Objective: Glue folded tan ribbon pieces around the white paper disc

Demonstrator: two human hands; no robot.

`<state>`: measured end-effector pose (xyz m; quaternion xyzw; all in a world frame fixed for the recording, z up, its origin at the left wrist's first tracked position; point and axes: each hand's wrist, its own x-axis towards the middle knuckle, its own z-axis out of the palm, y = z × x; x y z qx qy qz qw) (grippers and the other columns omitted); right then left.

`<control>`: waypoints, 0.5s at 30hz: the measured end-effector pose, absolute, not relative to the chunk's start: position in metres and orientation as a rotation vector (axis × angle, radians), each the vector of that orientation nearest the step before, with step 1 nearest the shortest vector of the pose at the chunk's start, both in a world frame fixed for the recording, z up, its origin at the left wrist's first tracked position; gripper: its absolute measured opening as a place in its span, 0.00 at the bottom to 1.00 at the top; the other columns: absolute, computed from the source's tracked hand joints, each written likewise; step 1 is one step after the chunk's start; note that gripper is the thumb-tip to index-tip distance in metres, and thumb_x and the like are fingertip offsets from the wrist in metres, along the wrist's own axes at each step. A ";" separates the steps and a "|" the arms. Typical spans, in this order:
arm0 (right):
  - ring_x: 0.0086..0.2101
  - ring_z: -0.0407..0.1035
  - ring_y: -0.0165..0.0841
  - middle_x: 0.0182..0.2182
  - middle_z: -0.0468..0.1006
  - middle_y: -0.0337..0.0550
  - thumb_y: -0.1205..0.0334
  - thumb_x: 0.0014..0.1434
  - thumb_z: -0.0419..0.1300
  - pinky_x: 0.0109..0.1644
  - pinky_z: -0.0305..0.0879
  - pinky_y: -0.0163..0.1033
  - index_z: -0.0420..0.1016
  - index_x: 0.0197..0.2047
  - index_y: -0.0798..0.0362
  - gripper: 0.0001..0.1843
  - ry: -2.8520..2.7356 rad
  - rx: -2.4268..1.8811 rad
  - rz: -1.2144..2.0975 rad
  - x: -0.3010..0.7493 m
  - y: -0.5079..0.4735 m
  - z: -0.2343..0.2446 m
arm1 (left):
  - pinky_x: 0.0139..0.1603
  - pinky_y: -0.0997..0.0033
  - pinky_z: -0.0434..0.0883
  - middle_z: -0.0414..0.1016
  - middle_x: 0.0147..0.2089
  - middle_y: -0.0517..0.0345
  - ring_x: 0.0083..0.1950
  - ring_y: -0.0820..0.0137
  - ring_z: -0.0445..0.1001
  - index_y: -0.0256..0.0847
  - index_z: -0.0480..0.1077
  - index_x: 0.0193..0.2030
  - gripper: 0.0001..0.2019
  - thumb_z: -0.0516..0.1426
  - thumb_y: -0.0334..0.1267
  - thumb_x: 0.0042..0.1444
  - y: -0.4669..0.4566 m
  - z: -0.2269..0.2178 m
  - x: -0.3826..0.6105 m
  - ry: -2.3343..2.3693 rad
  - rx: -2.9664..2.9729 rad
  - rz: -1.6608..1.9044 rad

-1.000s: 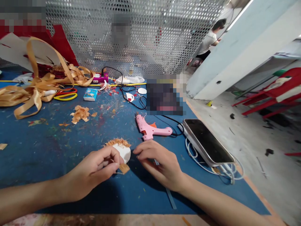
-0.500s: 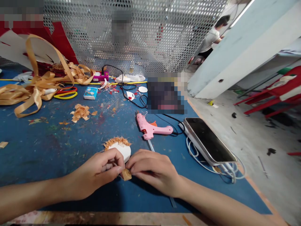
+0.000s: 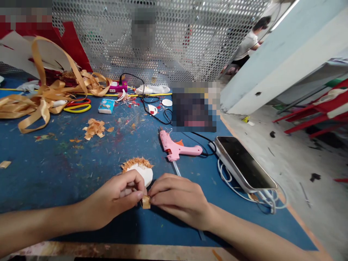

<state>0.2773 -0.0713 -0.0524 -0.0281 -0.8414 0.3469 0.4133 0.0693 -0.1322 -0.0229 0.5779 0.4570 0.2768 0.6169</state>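
Between my two hands is a small piece of gold ribbon [image 3: 146, 202]. My left hand [image 3: 119, 194] pinches its left side between thumb and forefinger. The fingertips of my right hand [image 3: 176, 197] close on its right side. Just behind my left fingers lies a white disc [image 3: 144, 174], its far edge covered with ruffled gold ribbon bits [image 3: 137, 163]; my left hand hides part of it. A pink glue gun [image 3: 174, 146] with a clear glue stick [image 3: 176, 168] rests beyond my right hand.
A phone [image 3: 244, 163] sits at the right with white cable [image 3: 224, 174] around it. Farther back are cut ribbon pieces [image 3: 94, 129], a blue box [image 3: 106, 106], scissors with yellow handles [image 3: 77, 108] and loose gold ribbon [image 3: 40, 105]. A perforated metal panel [image 3: 108, 43] stands behind. Another person [image 3: 251, 40] is in the background.
The ribbon piece has turned slightly between my fingertips, its near edge now more level. Both hands keep nearly the same place, and the whole view has shifted a little.
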 end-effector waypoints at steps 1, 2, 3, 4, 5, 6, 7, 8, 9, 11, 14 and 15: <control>0.37 0.74 0.31 0.37 0.79 0.48 0.71 0.64 0.56 0.40 0.73 0.39 0.74 0.45 0.56 0.08 -2.124 -0.068 0.865 0.278 -0.071 -0.052 | 0.33 0.72 0.60 0.63 0.32 0.62 0.33 0.71 0.61 0.41 0.62 0.35 0.12 0.51 0.47 0.63 -0.132 -0.023 0.069 1.049 1.332 0.642; 0.37 0.74 0.31 0.37 0.79 0.49 0.71 0.64 0.56 0.40 0.73 0.39 0.74 0.45 0.56 0.08 -2.129 -0.063 0.860 0.278 -0.071 -0.052 | 0.34 0.72 0.60 0.64 0.32 0.62 0.33 0.71 0.61 0.41 0.62 0.35 0.11 0.51 0.47 0.63 -0.133 -0.023 0.069 1.047 1.331 0.652; 0.37 0.74 0.31 0.37 0.79 0.49 0.71 0.64 0.56 0.40 0.73 0.39 0.74 0.46 0.56 0.08 -2.131 -0.057 0.857 0.278 -0.071 -0.053 | 0.34 0.71 0.60 0.64 0.32 0.62 0.34 0.71 0.62 0.41 0.62 0.35 0.11 0.51 0.46 0.63 -0.133 -0.023 0.070 1.046 1.328 0.665; 0.38 0.74 0.32 0.37 0.79 0.50 0.71 0.64 0.56 0.40 0.73 0.39 0.74 0.46 0.57 0.09 -2.132 -0.052 0.856 0.278 -0.071 -0.053 | 0.34 0.71 0.60 0.64 0.32 0.62 0.34 0.71 0.62 0.41 0.62 0.35 0.11 0.51 0.46 0.63 -0.133 -0.023 0.070 1.046 1.322 0.681; 0.38 0.74 0.32 0.37 0.79 0.50 0.72 0.64 0.56 0.41 0.73 0.40 0.73 0.47 0.57 0.09 -2.129 -0.048 0.857 0.278 -0.070 -0.053 | 0.34 0.71 0.60 0.64 0.32 0.61 0.34 0.70 0.62 0.41 0.62 0.35 0.11 0.51 0.46 0.63 -0.133 -0.023 0.070 1.045 1.315 0.694; 0.38 0.75 0.32 0.37 0.79 0.50 0.72 0.64 0.56 0.41 0.73 0.40 0.73 0.47 0.57 0.10 -2.125 -0.046 0.858 0.278 -0.070 -0.053 | 0.34 0.70 0.60 0.64 0.32 0.61 0.34 0.70 0.62 0.41 0.62 0.35 0.11 0.51 0.46 0.63 -0.133 -0.023 0.070 1.045 1.309 0.700; 0.38 0.75 0.32 0.37 0.79 0.50 0.73 0.64 0.56 0.42 0.73 0.40 0.72 0.48 0.57 0.10 -2.119 -0.046 0.861 0.277 -0.070 -0.053 | 0.34 0.70 0.60 0.64 0.32 0.61 0.34 0.70 0.62 0.41 0.62 0.35 0.11 0.51 0.46 0.63 -0.133 -0.023 0.071 1.045 1.307 0.701; 0.38 0.75 0.32 0.36 0.79 0.49 0.73 0.64 0.56 0.42 0.73 0.40 0.72 0.48 0.56 0.11 -2.113 -0.046 0.865 0.277 -0.070 -0.053 | 0.34 0.70 0.60 0.64 0.32 0.61 0.34 0.70 0.62 0.41 0.62 0.35 0.11 0.51 0.46 0.63 -0.133 -0.023 0.071 1.045 1.307 0.698; 0.38 0.75 0.32 0.36 0.80 0.49 0.73 0.64 0.56 0.42 0.73 0.40 0.72 0.49 0.56 0.11 -2.108 -0.044 0.866 0.277 -0.070 -0.053 | 0.34 0.70 0.59 0.64 0.32 0.61 0.34 0.70 0.62 0.41 0.62 0.35 0.11 0.51 0.46 0.63 -0.133 -0.023 0.071 1.045 1.308 0.692; 0.38 0.75 0.32 0.35 0.80 0.49 0.73 0.64 0.56 0.41 0.73 0.40 0.72 0.48 0.57 0.10 -2.103 -0.032 0.866 0.277 -0.070 -0.052 | 0.33 0.70 0.59 0.63 0.32 0.61 0.33 0.70 0.61 0.41 0.62 0.36 0.11 0.51 0.46 0.63 -0.134 -0.023 0.072 1.036 1.303 0.688; 0.38 0.75 0.32 0.36 0.80 0.51 0.73 0.63 0.56 0.41 0.74 0.40 0.72 0.46 0.58 0.09 -2.104 -0.017 0.853 0.277 -0.070 -0.051 | 0.34 0.71 0.59 0.63 0.32 0.62 0.33 0.71 0.60 0.41 0.62 0.36 0.12 0.52 0.47 0.63 -0.134 -0.024 0.072 1.021 1.287 0.692; 0.38 0.74 0.32 0.36 0.79 0.51 0.73 0.64 0.56 0.41 0.74 0.40 0.72 0.46 0.58 0.08 -2.107 -0.020 0.847 0.277 -0.070 -0.051 | 0.34 0.71 0.59 0.62 0.32 0.62 0.33 0.71 0.60 0.41 0.62 0.36 0.12 0.52 0.47 0.63 -0.135 -0.024 0.072 1.015 1.283 0.694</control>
